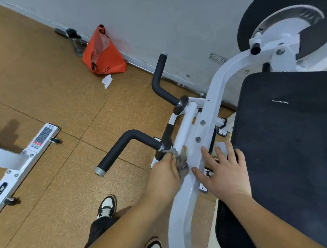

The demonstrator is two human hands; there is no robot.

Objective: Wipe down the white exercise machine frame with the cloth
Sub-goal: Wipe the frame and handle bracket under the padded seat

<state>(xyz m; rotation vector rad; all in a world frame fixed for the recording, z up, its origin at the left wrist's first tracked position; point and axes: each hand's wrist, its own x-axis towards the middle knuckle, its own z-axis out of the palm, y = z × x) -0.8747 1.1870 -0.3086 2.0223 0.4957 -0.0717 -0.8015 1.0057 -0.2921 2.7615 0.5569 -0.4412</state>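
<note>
My L hand [165, 175] grips cloth [182, 162] vs white frame [212, 99] | my R hand [224, 174] spread, fingertips on frame | black pad [287, 134] just beside

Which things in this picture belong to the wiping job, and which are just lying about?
Job: cloth, left hand gripping it, white frame, right hand open beside it.
Lying about: orange bag, water bottle, paper scrap, all by the wall.

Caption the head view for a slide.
Left hand holds a grey cloth against the white frame; right hand open beside it.
</note>
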